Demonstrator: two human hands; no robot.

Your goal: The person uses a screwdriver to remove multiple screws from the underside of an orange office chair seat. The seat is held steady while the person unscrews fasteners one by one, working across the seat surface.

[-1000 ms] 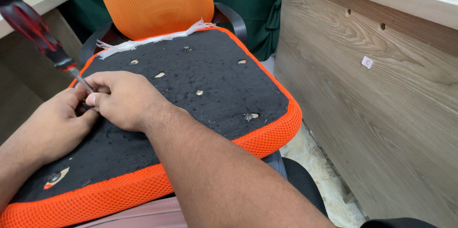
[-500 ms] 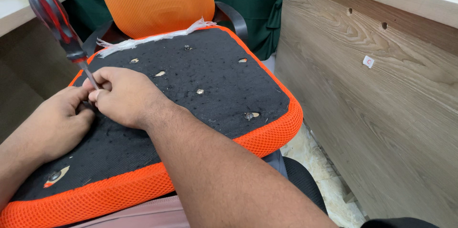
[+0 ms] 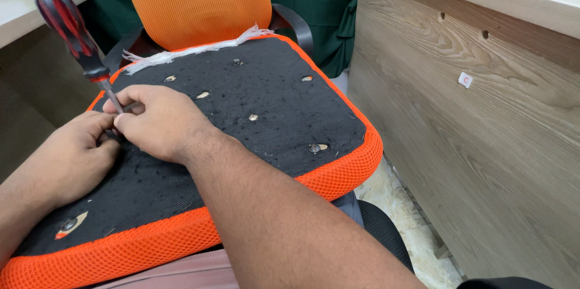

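On the left side of the upturned orange mesh chair seat with its black fabric underside [image 3: 272, 113], both hands meet at the metal shaft of a red-and-black-handled screwdriver [image 3: 63, 20]. The right hand [image 3: 160, 121] has its fingers [image 3: 124, 97] pinched narrowly on the shaft, and the left hand [image 3: 72, 156] curls closed against it from the near side. Knuckles hide the screwdriver's tip. Small metal screws [image 3: 253, 118] dot the fabric to the right; the handle's top is cut off.
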